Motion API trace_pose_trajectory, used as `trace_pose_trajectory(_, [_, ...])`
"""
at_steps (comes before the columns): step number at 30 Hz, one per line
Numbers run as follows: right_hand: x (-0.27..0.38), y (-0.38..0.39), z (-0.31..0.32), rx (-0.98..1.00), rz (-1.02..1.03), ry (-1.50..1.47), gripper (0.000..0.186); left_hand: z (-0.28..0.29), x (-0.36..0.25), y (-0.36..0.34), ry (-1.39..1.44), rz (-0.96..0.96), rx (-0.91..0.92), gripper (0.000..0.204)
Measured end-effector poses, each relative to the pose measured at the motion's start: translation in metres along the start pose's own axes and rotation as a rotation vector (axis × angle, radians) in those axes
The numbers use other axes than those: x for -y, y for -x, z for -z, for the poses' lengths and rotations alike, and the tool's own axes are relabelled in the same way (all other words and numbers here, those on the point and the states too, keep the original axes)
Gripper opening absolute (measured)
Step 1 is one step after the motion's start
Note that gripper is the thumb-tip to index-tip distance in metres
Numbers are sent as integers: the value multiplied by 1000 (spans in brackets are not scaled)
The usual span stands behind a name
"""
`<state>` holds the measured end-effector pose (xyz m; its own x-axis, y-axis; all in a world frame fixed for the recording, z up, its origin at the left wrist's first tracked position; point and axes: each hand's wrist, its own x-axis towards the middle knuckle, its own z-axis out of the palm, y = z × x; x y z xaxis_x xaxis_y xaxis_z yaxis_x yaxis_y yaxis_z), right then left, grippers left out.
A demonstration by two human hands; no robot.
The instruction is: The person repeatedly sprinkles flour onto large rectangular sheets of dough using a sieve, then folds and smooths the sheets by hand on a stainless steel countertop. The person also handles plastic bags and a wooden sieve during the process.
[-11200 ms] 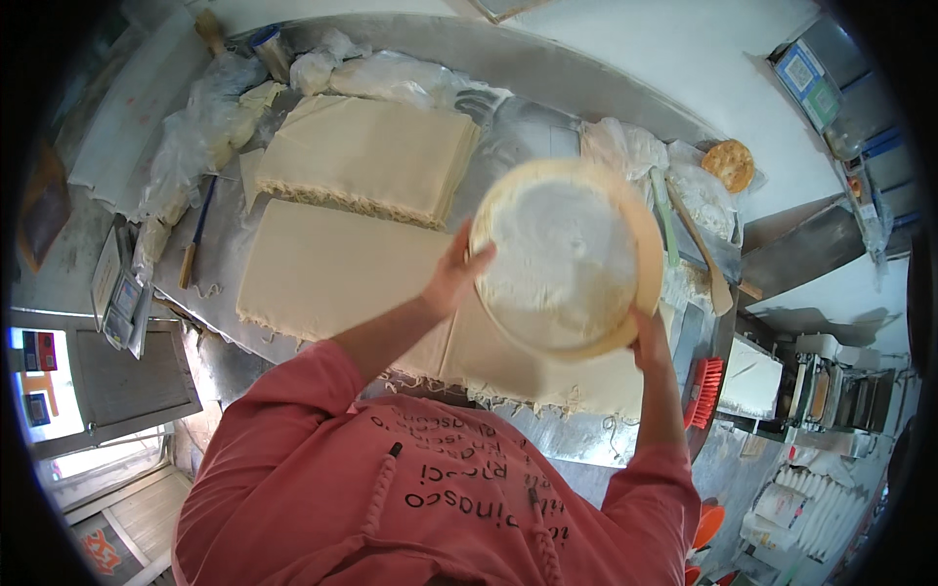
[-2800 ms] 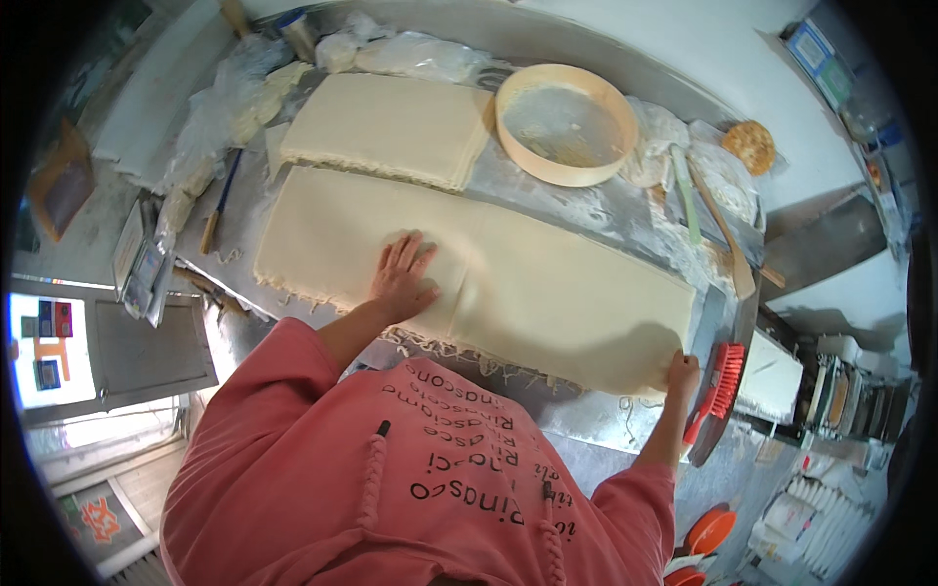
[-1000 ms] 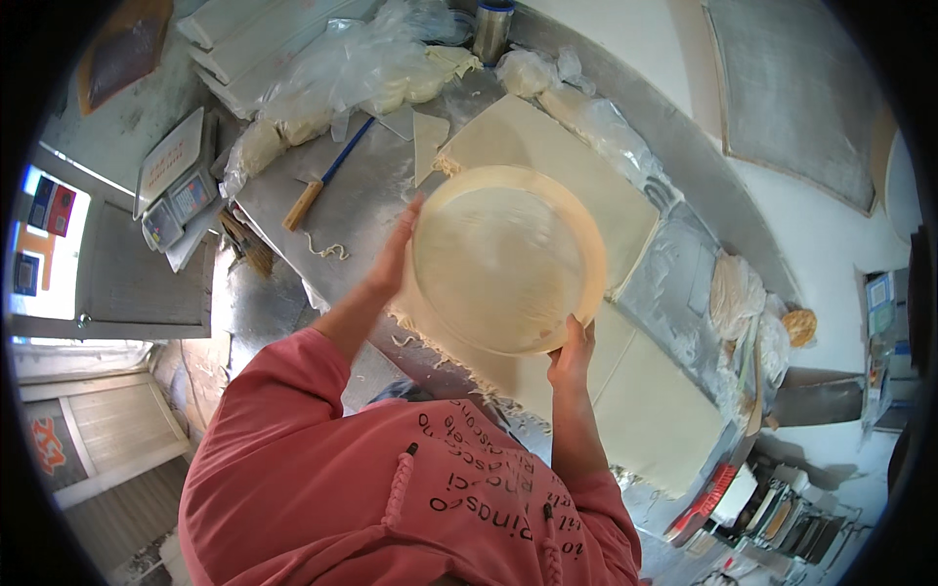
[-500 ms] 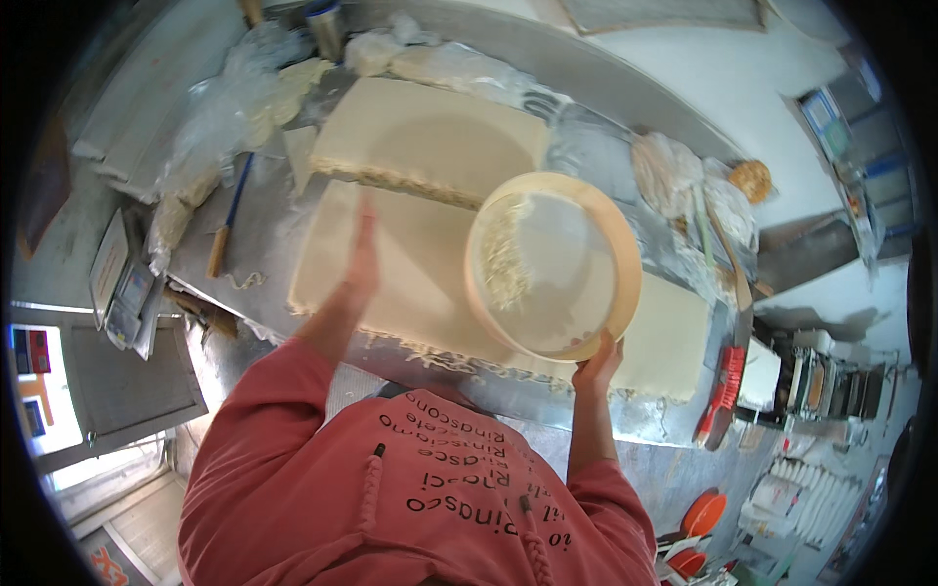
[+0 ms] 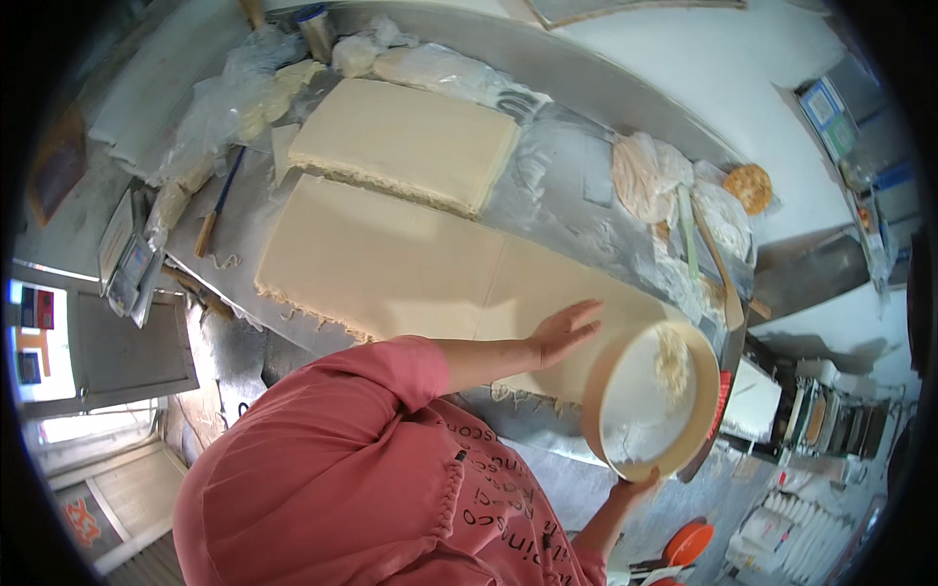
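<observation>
In my right hand (image 5: 633, 485) is the lower rim of a round wooden-framed sieve (image 5: 593, 422), held tilted over the right end of the dough. Pale crumbly scraps (image 5: 672, 363) lie on its mesh. My left hand (image 5: 567, 334) holds nothing and has its fingers stretched out, just left of the sieve and over the long dough sheet (image 5: 391, 249). That sheet is flat and pale, with a ragged near edge and a crease across it. Behind it lies a thicker, layered dough slab (image 5: 405, 137).
A metal worktable (image 5: 557, 210) bears the dough. Plastic bags (image 5: 650, 176) and long-handled tools (image 5: 718, 259) lie at the back right. A blue-handled brush (image 5: 223, 200) lies at the left, and a metal cup (image 5: 316, 34) stands at the back. A red brush (image 5: 721, 402) sits beyond the sieve.
My right hand has carried the sieve right and nearer, off the middle of the dough. My left hand has swung from the dough's left part to its right part.
</observation>
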<state>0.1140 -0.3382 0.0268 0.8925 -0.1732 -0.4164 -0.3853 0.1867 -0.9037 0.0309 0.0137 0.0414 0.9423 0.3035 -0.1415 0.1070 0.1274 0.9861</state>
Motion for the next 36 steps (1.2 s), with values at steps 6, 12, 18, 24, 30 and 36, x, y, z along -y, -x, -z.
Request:
trace_pose_trajectory(6, [2, 24, -43, 198, -45, 239, 47, 4, 8, 16, -24, -44, -75, 80])
trace_pose_trajectory(12, [-12, -40, -139, 333, 51, 53, 57, 134, 20, 134, -1212, -18, -66, 73])
trace_pose_trajectory(18, [-50, -56, -351, 391, 25, 119, 62, 265, 29, 161, -1325, 205, -211, 71])
trace_pose_trajectory(24, [-80, -36, -478, -341, 937, 1198, 53, 362, 23, 115, -1391, 165, -564, 67])
trace_pose_trajectory(30, [-166, 133, -533, 697, 1136, 1260, 22, 417, 27, 97, -1288, 193, -492, 67])
trace_pose_trajectory(36, [-164, 169, -557, 514, 1060, 1687, 20, 410, 23, 88, -1229, 238, -400, 63])
